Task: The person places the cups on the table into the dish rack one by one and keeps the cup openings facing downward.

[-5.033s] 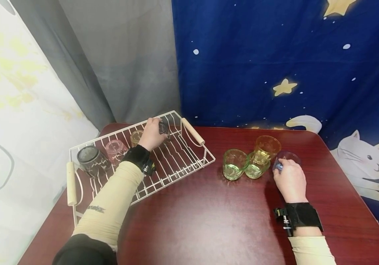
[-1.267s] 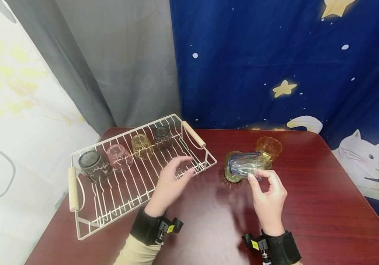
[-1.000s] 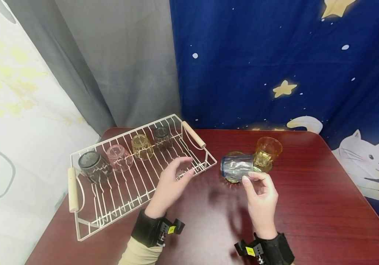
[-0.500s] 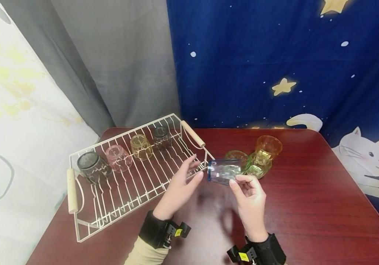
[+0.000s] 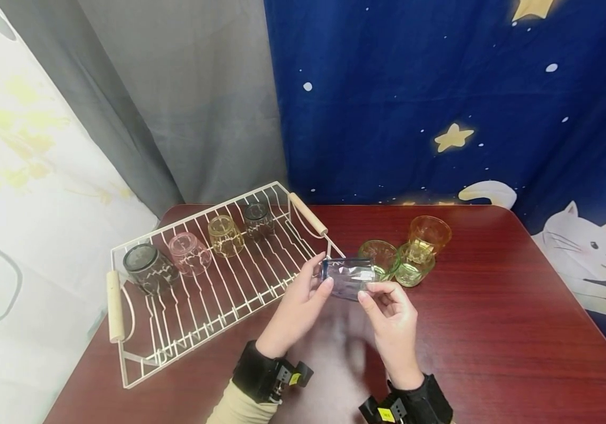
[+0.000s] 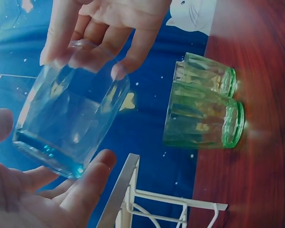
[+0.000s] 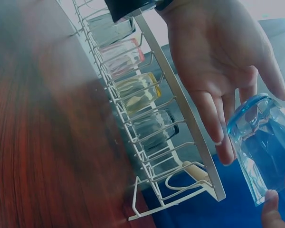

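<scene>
A blue-tinted glass tumbler [image 5: 349,278] lies sideways in the air over the table, its thick blue base toward the left. My right hand [image 5: 395,324] pinches it near the rim between thumb and fingers. My left hand [image 5: 297,306] is spread around the base end, thumb on the near side and fingers beyond; the left wrist view shows its fingertips [image 6: 104,159] right at the base. To the right stand two green glasses [image 5: 379,254] [image 5: 413,272] and a taller amber glass [image 5: 435,231], close together and mouth up.
A white wire dish rack [image 5: 244,306] with wooden handles stands on the left of the red-brown table [image 5: 520,330]. Upside down along it sit a large dark glass [image 5: 149,268], a pink glass [image 5: 190,253], a yellow glass [image 5: 225,235] and a smaller dark glass [image 5: 258,221]. Curtains hang behind.
My left hand has left the small dark glass in the rack. My right hand has lifted the blue tumbler, tipped it sideways and carried it left, where my left hand meets its base.
</scene>
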`<state>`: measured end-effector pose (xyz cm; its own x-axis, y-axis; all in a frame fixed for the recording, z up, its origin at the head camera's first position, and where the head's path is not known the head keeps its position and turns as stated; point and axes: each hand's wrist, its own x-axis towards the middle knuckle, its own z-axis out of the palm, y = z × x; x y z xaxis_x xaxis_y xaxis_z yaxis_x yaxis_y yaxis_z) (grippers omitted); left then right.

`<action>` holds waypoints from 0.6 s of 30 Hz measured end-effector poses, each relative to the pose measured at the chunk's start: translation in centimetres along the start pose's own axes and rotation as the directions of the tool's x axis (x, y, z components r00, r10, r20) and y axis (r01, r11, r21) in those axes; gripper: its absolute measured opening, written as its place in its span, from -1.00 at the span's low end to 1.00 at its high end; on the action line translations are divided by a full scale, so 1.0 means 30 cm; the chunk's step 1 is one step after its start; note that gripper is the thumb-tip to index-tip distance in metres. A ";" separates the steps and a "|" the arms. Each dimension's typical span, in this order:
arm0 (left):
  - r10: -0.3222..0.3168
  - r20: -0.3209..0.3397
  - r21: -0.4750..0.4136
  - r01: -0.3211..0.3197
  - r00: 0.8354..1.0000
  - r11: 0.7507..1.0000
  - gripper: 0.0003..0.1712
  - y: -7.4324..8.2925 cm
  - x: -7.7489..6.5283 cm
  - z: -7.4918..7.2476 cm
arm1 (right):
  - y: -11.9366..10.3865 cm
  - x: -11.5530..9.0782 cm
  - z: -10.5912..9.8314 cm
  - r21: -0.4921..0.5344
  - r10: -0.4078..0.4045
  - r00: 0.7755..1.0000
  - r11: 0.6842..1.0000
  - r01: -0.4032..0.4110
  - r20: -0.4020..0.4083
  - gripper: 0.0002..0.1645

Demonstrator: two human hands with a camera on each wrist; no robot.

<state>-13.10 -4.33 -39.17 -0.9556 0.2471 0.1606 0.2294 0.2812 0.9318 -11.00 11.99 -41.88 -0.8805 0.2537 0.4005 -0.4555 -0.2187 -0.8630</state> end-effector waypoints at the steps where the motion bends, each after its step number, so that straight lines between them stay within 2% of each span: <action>1: 0.001 -0.005 0.005 -0.001 1.000 1.000 -0.34 -0.002 -0.001 0.002 | 0.000 -0.001 0.000 0.007 0.005 1.000 1.000 -0.005 0.004 -0.69; 10: 0.011 -0.046 -0.083 -0.015 0.999 0.996 -0.33 0.001 -0.011 0.007 | -0.006 -0.004 -0.001 -0.009 0.075 0.995 0.997 -0.075 0.058 -0.84; 18: 0.025 -0.082 -0.146 -0.037 0.996 0.989 -0.32 0.010 -0.013 0.009 | -0.014 0.005 -0.001 -0.061 0.110 0.991 0.993 -0.105 0.082 -0.87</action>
<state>-12.61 -4.09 -39.05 -0.9615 0.1771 0.2100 0.2349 0.1332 0.9629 -10.94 12.13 -41.48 -0.9330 0.1500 0.3272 -0.3517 -0.1866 -0.9173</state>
